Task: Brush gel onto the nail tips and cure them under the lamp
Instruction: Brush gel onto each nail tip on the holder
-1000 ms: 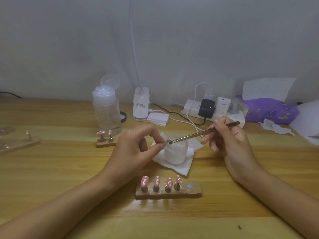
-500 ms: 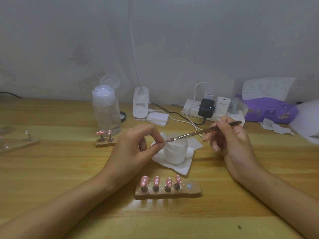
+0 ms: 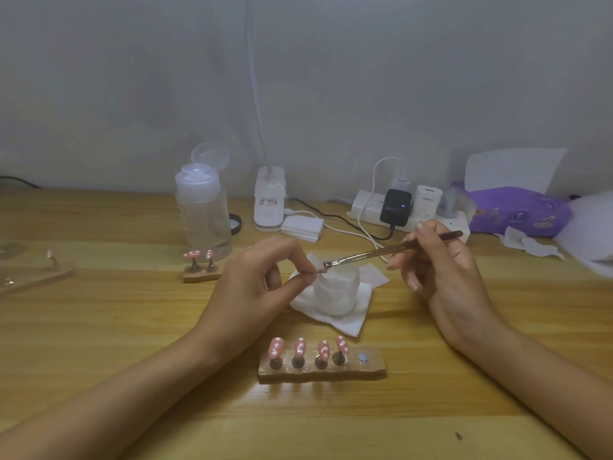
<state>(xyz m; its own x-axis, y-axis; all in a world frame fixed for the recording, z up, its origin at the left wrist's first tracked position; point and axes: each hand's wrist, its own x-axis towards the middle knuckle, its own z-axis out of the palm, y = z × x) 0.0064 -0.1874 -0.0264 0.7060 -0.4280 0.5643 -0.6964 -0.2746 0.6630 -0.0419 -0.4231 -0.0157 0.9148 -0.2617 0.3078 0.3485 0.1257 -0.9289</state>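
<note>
- Pink nail tips [image 3: 300,346] with white dots, four of them, stand on pegs in a wooden strip [image 3: 331,373] near the front of the wooden table [image 3: 99,327]. The strip's fifth spot, at the right end, carries only a pale blue disc.
- Left hand [image 3: 252,290] pinches a single tip [image 3: 319,269] between thumb and forefinger, just over the rim of a frosted white jar [image 3: 336,293] that sits on a white tissue [image 3: 338,323].
- Right hand [image 3: 444,270] grips a thin brush [image 3: 381,252] like a pen, its bristles touching the pinched tip.
- White charger [image 3: 428,202] in the power strip [image 3: 365,207] reads "PISEN". A black charger [image 3: 394,207] beside it shows a small blue light.
- Lamp base [image 3: 269,204] at the back wears a label with red print, too small to read.
- Two more pink tips [image 3: 199,257] stand on a small block beside a clear pump bottle [image 3: 204,217] with its cap flipped open.
</note>
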